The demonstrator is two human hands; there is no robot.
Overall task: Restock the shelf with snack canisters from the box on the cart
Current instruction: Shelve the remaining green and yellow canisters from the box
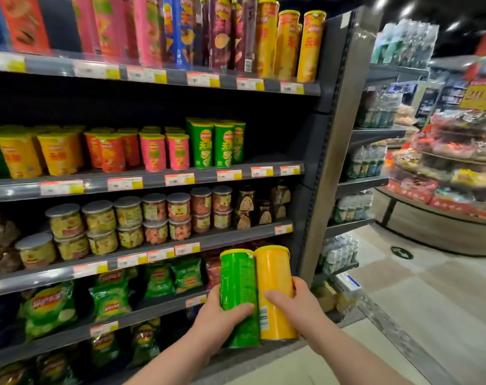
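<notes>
Two tall cylindrical canisters are held upright side by side, touching: the green cardboard canister on the left, in the left hand, the yellow cardboard canister on the right, in the right hand. Behind them the grey metal shelving unit is placed, with short green canisters on its second shelf. A round display stand is set well apart, to the right.
</notes>
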